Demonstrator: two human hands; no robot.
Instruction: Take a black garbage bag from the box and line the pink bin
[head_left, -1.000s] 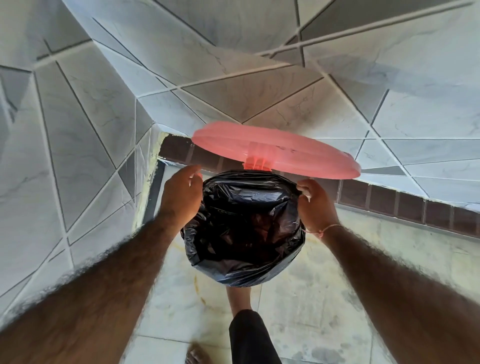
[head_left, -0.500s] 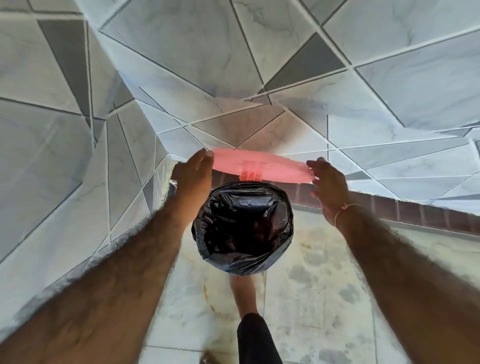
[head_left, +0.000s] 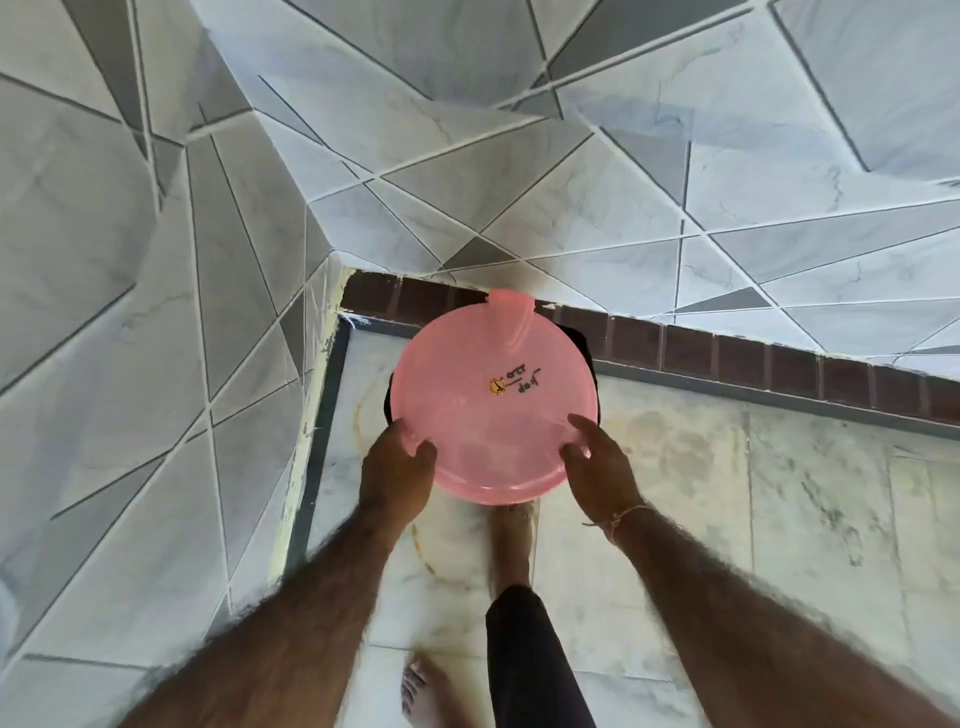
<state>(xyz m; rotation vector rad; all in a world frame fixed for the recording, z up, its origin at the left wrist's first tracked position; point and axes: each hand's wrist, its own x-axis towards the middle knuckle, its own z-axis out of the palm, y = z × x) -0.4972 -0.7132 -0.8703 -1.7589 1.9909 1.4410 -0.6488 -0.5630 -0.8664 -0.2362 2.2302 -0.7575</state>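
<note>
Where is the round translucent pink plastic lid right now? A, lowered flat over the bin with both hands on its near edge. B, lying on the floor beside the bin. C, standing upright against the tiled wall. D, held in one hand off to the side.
A: the round translucent pink plastic lid lies flat over the bin, with the left hand and right hand on its near edge.

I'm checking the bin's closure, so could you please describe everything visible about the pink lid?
The pink lid is round, translucent plastic with a hinge tab at its far edge, a small yellow sticker and handwriting on top. It lies lowered over the bin, black bag peeking beneath. The left hand grips its near-left rim; the right hand rests fingers on the near-right.
</note>
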